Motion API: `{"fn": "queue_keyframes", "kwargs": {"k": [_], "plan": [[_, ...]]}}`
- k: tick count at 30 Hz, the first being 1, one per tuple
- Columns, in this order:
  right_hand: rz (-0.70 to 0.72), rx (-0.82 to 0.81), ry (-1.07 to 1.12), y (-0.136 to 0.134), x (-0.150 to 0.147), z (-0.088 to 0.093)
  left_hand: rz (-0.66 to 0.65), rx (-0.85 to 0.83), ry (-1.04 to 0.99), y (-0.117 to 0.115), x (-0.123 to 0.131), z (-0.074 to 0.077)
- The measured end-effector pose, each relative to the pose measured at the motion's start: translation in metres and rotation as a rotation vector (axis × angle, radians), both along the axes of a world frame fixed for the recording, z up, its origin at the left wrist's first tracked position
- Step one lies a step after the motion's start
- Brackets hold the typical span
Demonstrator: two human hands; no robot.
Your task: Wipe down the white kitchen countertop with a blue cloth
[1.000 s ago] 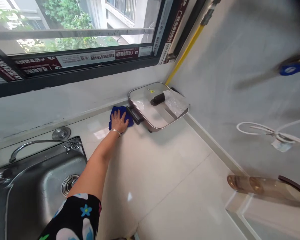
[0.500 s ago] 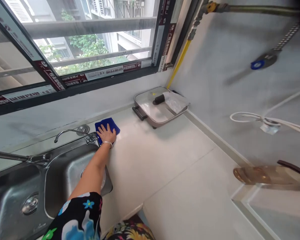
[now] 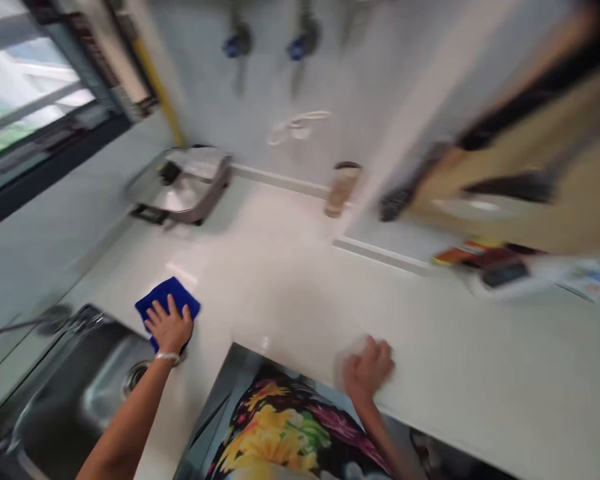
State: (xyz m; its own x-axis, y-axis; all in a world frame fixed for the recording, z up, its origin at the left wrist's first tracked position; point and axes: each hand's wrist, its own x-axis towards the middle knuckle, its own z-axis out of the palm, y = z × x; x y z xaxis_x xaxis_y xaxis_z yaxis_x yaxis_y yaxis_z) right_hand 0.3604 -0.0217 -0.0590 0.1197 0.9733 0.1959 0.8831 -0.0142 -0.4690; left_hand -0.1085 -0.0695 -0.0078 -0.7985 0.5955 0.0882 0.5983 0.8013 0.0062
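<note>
A dark blue cloth [image 3: 163, 297] lies spread on the white countertop [image 3: 285, 293], just right of the sink. My left hand [image 3: 170, 328] rests flat on this cloth with its fingers spread; a light bracelet circles the wrist. Over on the right, my right hand [image 3: 370, 367] is at the counter's front edge. Motion blur smears its fingers, which look partly bent, and I cannot make out anything held in them.
On the left is a steel sink [image 3: 70, 393] with a tap. A lidded electric pan [image 3: 185, 187] stands in the back corner. By the wall are a brownish glass jug [image 3: 343, 190] and, further right, a blurred tan board [image 3: 530, 180] with dark utensils above small items.
My view has swung to the right. My left hand and the blue cloth have come from beside the tap toward the counter's front. My right hand has come into view.
</note>
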Motion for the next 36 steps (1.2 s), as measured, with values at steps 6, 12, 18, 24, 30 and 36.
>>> {"fn": "queue_keyframes", "kwargs": {"k": [6,12,18,24,30,36], "plan": [[0.041,0.073,0.043,0.008,0.027,-0.001,-0.529,0.066,0.019,0.016,0.124,-0.009],[-0.126,0.119,0.148,-0.024,0.093,0.003,-1.058,0.044,-0.052,0.058,0.240,-0.012],[-0.300,0.201,0.267,-0.056,0.143,0.006,-1.445,-0.015,-0.040,0.097,0.342,-0.010],[-0.400,0.373,0.308,-0.088,0.155,0.015,-1.683,0.073,-0.089,0.123,0.445,-0.018],[-0.505,0.441,0.287,-0.106,0.151,0.023,-1.805,0.047,-0.118,0.142,0.515,-0.020],[-0.564,0.465,0.237,-0.107,0.116,0.031,-1.880,0.081,-0.176,0.150,0.510,-0.025]]}}
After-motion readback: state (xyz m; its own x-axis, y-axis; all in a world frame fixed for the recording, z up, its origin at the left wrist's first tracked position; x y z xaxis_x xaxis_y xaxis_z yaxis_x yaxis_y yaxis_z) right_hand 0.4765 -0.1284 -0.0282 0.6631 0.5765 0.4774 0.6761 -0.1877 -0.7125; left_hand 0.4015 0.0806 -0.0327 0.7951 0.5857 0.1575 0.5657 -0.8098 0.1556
